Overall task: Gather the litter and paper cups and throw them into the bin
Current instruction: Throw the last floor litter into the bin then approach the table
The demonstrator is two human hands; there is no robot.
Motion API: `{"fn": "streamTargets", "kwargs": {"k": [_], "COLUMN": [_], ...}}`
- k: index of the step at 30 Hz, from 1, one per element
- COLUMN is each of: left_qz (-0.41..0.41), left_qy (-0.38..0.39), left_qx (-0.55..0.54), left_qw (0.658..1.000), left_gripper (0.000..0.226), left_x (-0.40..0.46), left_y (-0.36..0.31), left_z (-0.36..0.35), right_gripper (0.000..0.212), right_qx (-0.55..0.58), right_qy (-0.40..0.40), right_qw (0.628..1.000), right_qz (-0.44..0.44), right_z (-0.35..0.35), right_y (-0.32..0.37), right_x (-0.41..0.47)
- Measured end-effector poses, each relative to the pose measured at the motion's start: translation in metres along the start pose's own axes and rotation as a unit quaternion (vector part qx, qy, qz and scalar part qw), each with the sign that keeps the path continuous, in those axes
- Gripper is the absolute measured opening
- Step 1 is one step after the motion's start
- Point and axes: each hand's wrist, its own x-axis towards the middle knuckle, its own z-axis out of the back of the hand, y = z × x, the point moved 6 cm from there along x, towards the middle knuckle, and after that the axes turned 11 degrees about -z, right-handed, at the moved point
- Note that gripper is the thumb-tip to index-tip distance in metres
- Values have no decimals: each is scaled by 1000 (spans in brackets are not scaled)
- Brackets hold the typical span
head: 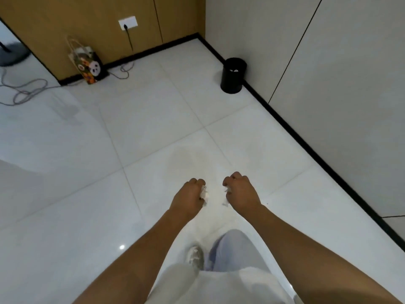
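- Seen from above, looking down over two bare forearms stretched forward above a glossy white tiled floor [153, 119].
- Left hand [189, 197], lower centre of the frame, fingers curled round a crumpled white scrap of litter [204, 195] showing at its inner edge.
- Right hand [240, 194], just beside it and apart from it, fingers curled round a second white scrap [226, 190], a corner of it hanging below the thumb.
- Black round bin [233, 75] in the upper right of centre, standing on the floor against the pale wall, well apart from both hands; small pale bits visible inside its mouth, too small to identify.
- Patterned paper gift bag [87, 64] with a panda picture in the upper left, leaning against a wood-panelled wall [54, 29].
- White wall socket [128, 24] above and right of the bag, a dark plug in it.
- Grey cable [28, 88] looping across the floor at the left edge.
- Bottom centre: pale trousers and one blurred light shoe [195, 256] on the floor between the forearms.
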Motion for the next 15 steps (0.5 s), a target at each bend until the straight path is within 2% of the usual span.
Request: {"fn": "streamTargets", "kwargs": {"k": [5,15], "left_qz": [-40,-42], "left_qy": [32,17], "left_qx": [24,19], "left_qw": [998,999], "left_gripper": [37,34], "left_x": [136,397], "left_y": [-4,-32], "left_z": [23,100], "right_gripper": [36,38], "right_qx": [5,19], "right_qy": [7,-16], "right_qw": [999,998], "right_qz": [-38,-53], "right_z": [45,196], "right_y": [-32,-75], "right_x": [111,351]}}
